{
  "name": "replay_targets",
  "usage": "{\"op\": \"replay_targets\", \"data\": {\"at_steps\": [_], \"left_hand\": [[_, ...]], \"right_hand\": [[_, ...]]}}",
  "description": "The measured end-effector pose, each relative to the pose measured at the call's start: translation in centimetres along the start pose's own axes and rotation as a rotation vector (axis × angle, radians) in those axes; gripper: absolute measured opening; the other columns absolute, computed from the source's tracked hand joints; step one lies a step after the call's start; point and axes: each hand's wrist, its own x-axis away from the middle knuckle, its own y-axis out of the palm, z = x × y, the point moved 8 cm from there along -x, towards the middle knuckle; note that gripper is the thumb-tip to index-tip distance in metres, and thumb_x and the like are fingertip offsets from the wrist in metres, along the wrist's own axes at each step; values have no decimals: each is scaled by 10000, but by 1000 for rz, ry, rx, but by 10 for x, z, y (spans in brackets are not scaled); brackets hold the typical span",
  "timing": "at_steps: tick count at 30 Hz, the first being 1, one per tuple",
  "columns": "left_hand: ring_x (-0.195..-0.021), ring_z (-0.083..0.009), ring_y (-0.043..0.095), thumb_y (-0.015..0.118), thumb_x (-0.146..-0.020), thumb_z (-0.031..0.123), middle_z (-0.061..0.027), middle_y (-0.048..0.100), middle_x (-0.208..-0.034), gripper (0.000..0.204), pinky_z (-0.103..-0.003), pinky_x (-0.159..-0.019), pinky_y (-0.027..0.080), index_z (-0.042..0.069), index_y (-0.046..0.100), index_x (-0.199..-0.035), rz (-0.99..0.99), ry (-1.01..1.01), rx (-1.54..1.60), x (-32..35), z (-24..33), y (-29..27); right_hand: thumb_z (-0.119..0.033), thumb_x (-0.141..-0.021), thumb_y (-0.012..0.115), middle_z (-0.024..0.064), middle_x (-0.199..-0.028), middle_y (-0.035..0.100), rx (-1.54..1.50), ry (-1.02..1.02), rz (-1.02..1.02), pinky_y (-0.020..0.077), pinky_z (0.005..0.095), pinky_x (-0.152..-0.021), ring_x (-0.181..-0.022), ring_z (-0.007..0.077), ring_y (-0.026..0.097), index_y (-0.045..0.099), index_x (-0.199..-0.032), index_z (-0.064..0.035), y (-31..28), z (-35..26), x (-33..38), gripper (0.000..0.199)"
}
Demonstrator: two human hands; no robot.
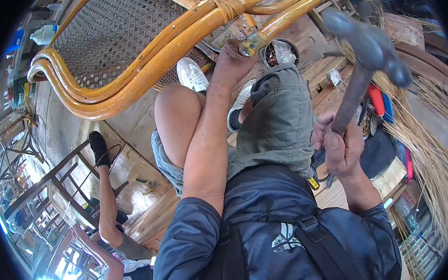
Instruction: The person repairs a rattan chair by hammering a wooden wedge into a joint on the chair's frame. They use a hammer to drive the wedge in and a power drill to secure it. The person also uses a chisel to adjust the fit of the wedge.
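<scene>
Pale flooring lies beneath a glossy yellow cane frame at 11 o'clock. At 12, the left hand touches the end of one bar; it is partly hidden, so its grip cannot be told. Near 3, the right hand is closed around a hammer, head toward 2. Dry strands lie farther out at 3, pliers at 8, with another person beyond.

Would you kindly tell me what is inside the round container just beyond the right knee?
Crumpled whitish plastic and small dark pieces show inside; whatever lies beneath them is covered.
</scene>
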Motion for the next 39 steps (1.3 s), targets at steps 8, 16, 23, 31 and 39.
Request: {"op": "replay_targets", "data": {"at_steps": [8, 16, 23, 31, 39], "left_hand": [[-866, -151, 621, 734, -723, 198, -109, 677, -964, 419, -301, -793, 495, -57, 609, -1032, -36, 12, -126, -5, -4, 2], [-856, -146, 621, 733, -715, 181, -115, 671, -962, 451, -289, -784, 501, -57, 582, -1067, -40, -114, -180, -3, -2, 0], [-857, -164, 626, 719, -724, 171, -122, 678, -948, 354, -292, -785, 487, -29, 609, -994, -2, -113, -13, -2, -20, -1], [-823, -157, 635, 721, -726, 183, -103, 694, -914, 314, -303, -757, 491, -5, 630, -959, -121, -68, -209, -8, -19, 7], [-832, -126, 614, 686, -741, 134, -85, 668, -909, 274, -291, -739, 500, -4, 625, -969, -53, -26, -131, -3, -13, -8]], "right_hand": [[-351, -930, 511, 245, -658, 528, 361, 214, -183, 421, 482, -575, -669, 456, 557, 481, -903, -4, 21, 45, -33, 350], [-342, -931, 521, 190, -627, 493, 280, 223, -152, 425, 409, -553, -585, 371, 537, 493, -911, 3, 25, 48, -22, 347], [-271, -914, 552, 153, -614, 479, 22, 86, -44, 421, 369, -541, -552, 315, 517, 500, -884, -3, 9, 13, -12, 275], [-342, -916, 527, 243, -690, 575, 429, 153, -136, 445, 498, -595, -693, 444, 585, 488, -930, -5, 26, 48, -23, 339], [-357, -919, 527, 212, -651, 557, 200, 164, -47, 443, 455, -547, -593, 397, 561, 494, -848, 2, 36, 50, -13, 367]]}}
